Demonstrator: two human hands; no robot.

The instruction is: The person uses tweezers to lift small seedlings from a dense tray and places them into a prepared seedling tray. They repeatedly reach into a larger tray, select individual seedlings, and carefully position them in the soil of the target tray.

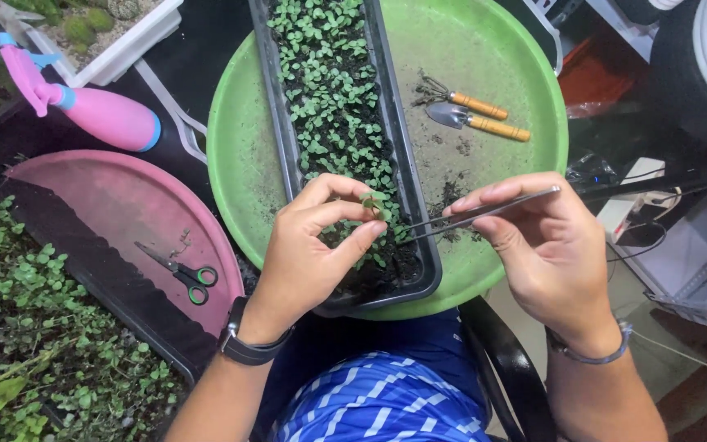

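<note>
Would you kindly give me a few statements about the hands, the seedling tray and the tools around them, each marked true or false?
1. The left hand pinches a small seedling between its fingertips. True.
2. The right hand holds a pair of scissors. False: it holds long metal tweezers; the green-handled scissors lie on the pink tray.
3. The black seedling tray rests on a round green tray. True.
4. The two wooden-handled mini tools lie on the pink tray. False: they lie on the green tray, right of the seedling tray.
5. The pink spray bottle stands upright. False: it lies on its side.
</note>
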